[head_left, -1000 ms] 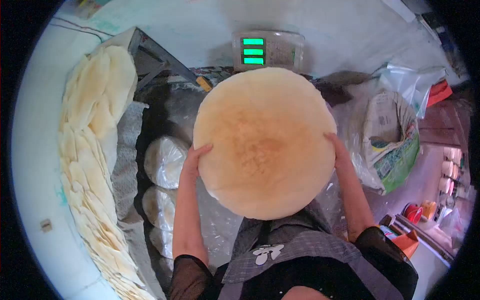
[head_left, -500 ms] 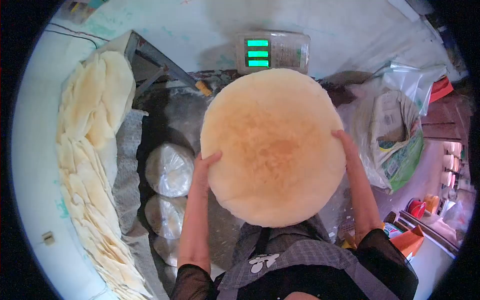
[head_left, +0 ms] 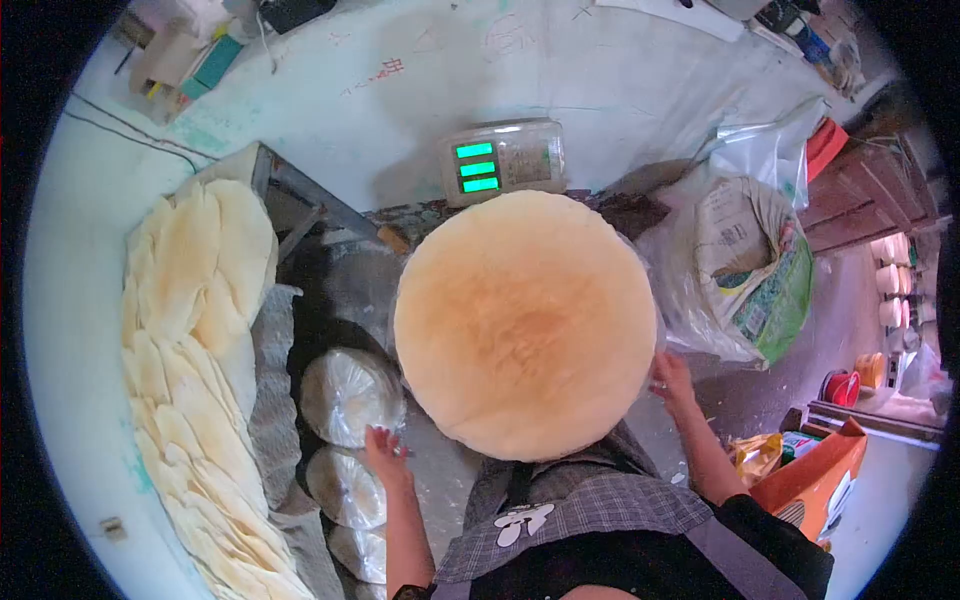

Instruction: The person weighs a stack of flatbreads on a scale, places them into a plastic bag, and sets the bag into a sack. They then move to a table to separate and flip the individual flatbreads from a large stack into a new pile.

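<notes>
A large round pile of flatbread (head_left: 525, 325), pale with a browned middle, sits in front of a scale display (head_left: 505, 162) with three green readouts. Whatever bears it underneath is hidden. Clear film shows along its right rim. My left hand (head_left: 388, 455) is off the bread, fingers apart, over the bagged round packs. Just beside the bread's lower right edge, my right hand (head_left: 672, 380) is open with its fingers loosely bent.
Folded flatbreads (head_left: 190, 370) are heaped along the left on grey cloth (head_left: 275, 380). Plastic-wrapped round packs (head_left: 352, 397) stand beside them. An open sack (head_left: 755, 265) is at right, an orange box (head_left: 815, 475) lower right. A metal frame leg (head_left: 330, 200) angles toward the scale.
Both hands have let go of the flatbread pile and drawn back toward me, the left outward. The pile now sits lower in view, and the camera has tilted up.
</notes>
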Tool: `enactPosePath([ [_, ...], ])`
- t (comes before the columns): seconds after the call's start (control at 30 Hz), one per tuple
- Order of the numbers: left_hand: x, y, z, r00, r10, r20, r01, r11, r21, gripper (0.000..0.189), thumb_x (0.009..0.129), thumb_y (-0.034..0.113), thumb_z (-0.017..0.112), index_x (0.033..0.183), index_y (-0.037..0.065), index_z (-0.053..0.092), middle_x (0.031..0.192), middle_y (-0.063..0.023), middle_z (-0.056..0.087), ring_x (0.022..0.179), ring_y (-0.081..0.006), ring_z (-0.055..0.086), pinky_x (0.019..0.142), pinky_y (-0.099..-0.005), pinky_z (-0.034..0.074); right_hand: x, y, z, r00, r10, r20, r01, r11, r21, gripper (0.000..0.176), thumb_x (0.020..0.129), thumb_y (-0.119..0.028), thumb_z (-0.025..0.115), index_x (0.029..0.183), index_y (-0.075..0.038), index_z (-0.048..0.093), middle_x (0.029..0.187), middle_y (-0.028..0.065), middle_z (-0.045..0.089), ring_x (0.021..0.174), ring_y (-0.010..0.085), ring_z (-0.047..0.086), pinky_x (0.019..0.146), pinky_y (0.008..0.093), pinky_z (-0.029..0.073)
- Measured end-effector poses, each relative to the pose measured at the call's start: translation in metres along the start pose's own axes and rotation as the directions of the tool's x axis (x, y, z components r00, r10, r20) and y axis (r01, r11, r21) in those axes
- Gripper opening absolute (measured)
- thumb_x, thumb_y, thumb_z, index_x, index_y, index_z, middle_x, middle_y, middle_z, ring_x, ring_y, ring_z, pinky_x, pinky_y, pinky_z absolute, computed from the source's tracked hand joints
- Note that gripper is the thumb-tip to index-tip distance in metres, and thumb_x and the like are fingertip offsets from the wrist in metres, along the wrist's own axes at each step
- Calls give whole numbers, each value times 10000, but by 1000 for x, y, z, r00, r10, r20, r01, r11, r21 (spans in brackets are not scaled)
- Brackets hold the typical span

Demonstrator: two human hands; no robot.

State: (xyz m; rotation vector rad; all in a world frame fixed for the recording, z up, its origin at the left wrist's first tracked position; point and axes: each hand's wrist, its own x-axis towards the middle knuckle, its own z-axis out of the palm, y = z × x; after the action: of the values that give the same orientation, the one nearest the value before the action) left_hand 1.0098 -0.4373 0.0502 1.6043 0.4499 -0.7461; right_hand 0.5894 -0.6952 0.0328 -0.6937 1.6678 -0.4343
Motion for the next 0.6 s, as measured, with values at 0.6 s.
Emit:
enactPosePath([
  [0.6,-103,-57,21,452,-498,740,-520,527,672,458,750,187,610,1140,6,453,1016,-95,561,914,-162,543,800,-285,434,22,38,-10,932,-96,349,-130,812,569,197,787,-240,606,854,-60,558,601,22,556,470,136,499,445,247,398],
])
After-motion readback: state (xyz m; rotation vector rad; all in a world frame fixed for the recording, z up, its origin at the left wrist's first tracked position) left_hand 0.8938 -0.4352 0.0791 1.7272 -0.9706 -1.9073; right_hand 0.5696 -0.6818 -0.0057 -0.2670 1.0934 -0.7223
